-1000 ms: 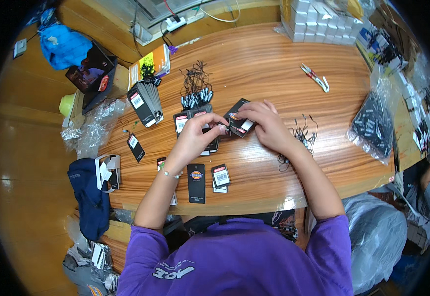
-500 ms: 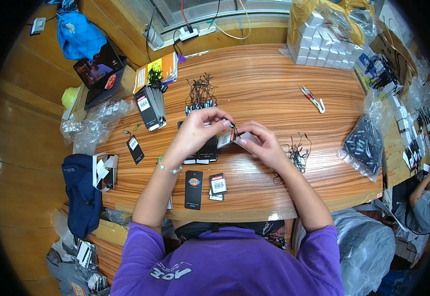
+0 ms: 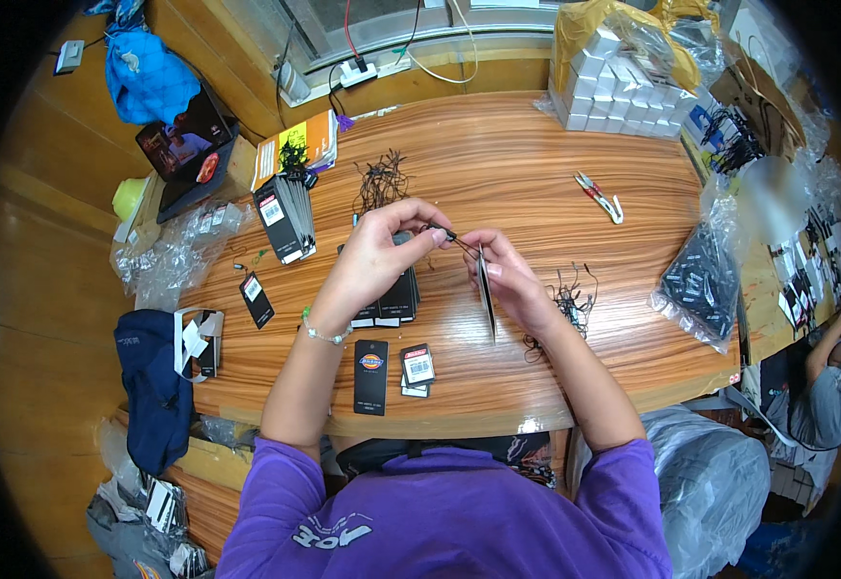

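Over the middle of the table, my left hand [image 3: 396, 246] pinches a black string [image 3: 452, 234] between thumb and fingertips. My right hand [image 3: 509, 272] grips the hang tags [image 3: 485, 294], which hang edge-on, with the string running from their upper end to my left hand. Under my left hand lie stacks of black hang tags [image 3: 397, 301], partly hidden. Nearer me are a single black tag [image 3: 370, 378] and a small pile of white-faced tags [image 3: 418, 367]. Beyond my left hand is a bunch of black strings [image 3: 380, 181]; more strings [image 3: 571, 304] lie beside my right wrist.
A fanned stack of tags [image 3: 285, 220] and one loose tag [image 3: 257, 300] lie left. Red-handled snips [image 3: 599, 197] rest at right, near a plastic bag of black pieces [image 3: 700, 285]. White boxes [image 3: 613, 92] stand far right; a laptop [image 3: 189, 150] sits far left. Another person's arm [image 3: 826, 357] shows at the right edge.
The tags in my right hand have turned from tilted toward my left hand to hanging edge-on. My hands have drawn slightly apart, with the string stretched between them. The view has shifted slightly.
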Demonstrator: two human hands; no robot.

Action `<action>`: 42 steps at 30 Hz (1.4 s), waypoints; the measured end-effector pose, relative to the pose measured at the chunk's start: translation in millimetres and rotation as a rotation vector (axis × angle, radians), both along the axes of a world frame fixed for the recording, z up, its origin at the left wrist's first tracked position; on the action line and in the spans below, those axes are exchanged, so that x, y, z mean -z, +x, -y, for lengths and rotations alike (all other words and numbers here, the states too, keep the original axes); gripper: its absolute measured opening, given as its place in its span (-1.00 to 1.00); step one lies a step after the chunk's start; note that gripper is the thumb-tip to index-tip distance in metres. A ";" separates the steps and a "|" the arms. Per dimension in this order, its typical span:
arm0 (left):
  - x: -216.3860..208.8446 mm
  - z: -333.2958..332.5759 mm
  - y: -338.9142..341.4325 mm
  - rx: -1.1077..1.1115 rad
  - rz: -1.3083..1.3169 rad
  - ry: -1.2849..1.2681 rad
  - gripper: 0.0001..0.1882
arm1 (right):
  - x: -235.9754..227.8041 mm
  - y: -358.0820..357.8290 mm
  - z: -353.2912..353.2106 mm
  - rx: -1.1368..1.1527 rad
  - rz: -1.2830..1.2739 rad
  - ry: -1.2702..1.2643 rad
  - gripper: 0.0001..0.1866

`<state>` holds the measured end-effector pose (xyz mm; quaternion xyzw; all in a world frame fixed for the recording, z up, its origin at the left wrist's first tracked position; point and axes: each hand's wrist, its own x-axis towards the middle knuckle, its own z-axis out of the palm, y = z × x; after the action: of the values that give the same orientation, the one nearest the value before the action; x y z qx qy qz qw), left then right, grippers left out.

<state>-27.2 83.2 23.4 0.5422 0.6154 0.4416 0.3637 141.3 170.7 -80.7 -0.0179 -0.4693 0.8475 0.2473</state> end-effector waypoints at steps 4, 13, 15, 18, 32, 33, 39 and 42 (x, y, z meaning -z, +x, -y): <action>1.7 0.4 1.5 -0.057 -0.132 0.030 -0.87 | -15.3 -1.4 10.1 -0.044 0.196 0.174 -0.55; 18.8 -21.0 0.9 -0.071 -0.461 0.138 -0.80 | -20.1 3.0 10.5 -0.225 0.137 -0.165 -0.67; 30.0 -27.0 12.1 -0.193 -0.713 0.368 -0.61 | -4.3 -1.9 5.8 -0.124 0.053 -0.320 -0.67; 45.2 2.4 28.1 -0.303 -0.490 0.316 -0.64 | 8.3 -18.7 2.6 0.086 -0.033 -0.368 -0.60; 81.9 -15.0 73.4 -0.135 0.384 0.253 -0.54 | -2.4 -4.1 5.0 0.252 -0.156 -0.317 -0.74; 80.6 -15.2 75.1 -0.159 0.381 0.252 -0.54 | 0.8 -6.4 4.0 0.346 -0.123 -0.230 -0.74; 100.5 -6.9 76.6 -0.197 0.197 0.321 -0.61 | 3.2 -17.2 15.5 0.642 0.249 0.056 -0.72; 97.8 -0.9 74.7 -0.107 0.258 0.265 -0.62 | 6.4 -11.9 -3.0 0.563 0.020 -0.143 -0.69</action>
<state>47.5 84.1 -74.4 0.4908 0.5282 0.6031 0.3410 129.4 173.7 -87.1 -0.1731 -0.3872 0.7762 0.4664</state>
